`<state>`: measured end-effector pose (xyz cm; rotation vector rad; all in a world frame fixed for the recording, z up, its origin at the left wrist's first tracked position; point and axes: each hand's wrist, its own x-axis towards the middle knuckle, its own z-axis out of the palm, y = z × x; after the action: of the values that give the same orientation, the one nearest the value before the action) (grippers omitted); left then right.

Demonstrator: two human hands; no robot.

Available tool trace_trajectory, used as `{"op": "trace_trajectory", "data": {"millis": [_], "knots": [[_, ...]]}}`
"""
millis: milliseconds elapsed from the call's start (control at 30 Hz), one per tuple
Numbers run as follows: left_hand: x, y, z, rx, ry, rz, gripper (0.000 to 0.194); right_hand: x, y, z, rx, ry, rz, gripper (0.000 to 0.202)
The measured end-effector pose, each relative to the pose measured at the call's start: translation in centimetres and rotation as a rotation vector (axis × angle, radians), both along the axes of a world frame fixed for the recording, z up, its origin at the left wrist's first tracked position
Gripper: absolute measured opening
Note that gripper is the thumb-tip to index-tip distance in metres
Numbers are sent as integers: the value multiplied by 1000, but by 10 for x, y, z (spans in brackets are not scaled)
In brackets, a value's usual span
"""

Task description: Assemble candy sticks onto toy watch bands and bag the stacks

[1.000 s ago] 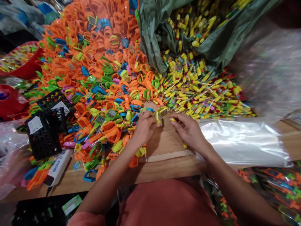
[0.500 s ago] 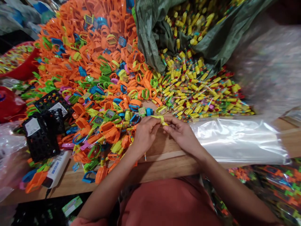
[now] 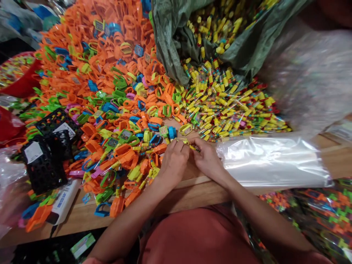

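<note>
Over the wooden table, my left hand is closed, back of the hand up, on a yellow toy watch; its fingers cover most of it. My right hand meets it from the right, thumb and fingers pinched on a small yellow tube that touches the watch. How the two fit together is hidden. Just beyond the fingers lie another yellow toy watch, a blue one and a green one.
Orange toy watches are heaped at the left and back. Yellow-ended tubes spill from a grey-green sack. Clear plastic bags lie at the right. Black plastic trays and a white power strip are at the left.
My left hand has turned further over the yellow watch, hiding more of it. The right fingers have shifted slightly and remain pinched. The whole view has moved a little.
</note>
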<state>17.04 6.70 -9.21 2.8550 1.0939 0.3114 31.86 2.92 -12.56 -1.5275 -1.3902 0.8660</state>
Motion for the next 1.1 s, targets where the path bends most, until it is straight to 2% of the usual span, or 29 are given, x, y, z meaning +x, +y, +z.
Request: {"op": "trace_trajectory", "data": {"millis": [67, 133, 233, 333, 400, 433, 500, 567, 633, 700, 767, 833, 933, 1033, 1100], "knots": [[-4, 0, -1, -33, -7, 6, 22, -1, -2, 2, 11, -15, 47, 25], [-17, 3, 8, -92, -15, 26, 21, 3, -4, 7, 10, -21, 137, 21], [-47, 14, 39, -150, 76, 186, 19, 22, -5, 15, -3, -173, 206, 26], [-72, 28, 75, -112, 203, 404, 16, 45, -2, 16, -44, -497, 150, 28], [-74, 36, 85, -55, 180, 460, 20, 52, 1, 14, -113, -716, 118, 24], [-69, 39, 83, -39, 137, 441, 21, 53, 2, 13, -150, -808, 112, 23], [-49, 48, 65, -54, 39, 303, 20, 49, 4, 11, -200, -932, 112, 22], [-25, 59, 36, -127, -6, 61, 16, 42, 4, 9, -214, -986, 105, 23], [-4, 72, 5, -156, -10, -87, 25, 38, 4, 7, -212, -1011, 93, 22], [5, 84, -20, -167, 24, -125, 43, 38, 3, 5, -199, -1028, 87, 18], [2, 93, -34, -177, 75, -116, 50, 41, 1, 2, -167, -1021, 90, 11], [-9, 97, -39, -178, 104, -96, 42, 46, 0, -2, -119, -984, 94, 11], [-28, 97, -35, -168, 58, -84, 22, 50, -2, -7, -20, -869, 94, 22], [-37, 93, -31, -151, -73, -101, 22, 48, -2, -10, 86, -681, 52, 35], [-34, 89, -29, -144, -142, -64, 19, 44, 0, -10, 126, -549, 20, 39]]}}
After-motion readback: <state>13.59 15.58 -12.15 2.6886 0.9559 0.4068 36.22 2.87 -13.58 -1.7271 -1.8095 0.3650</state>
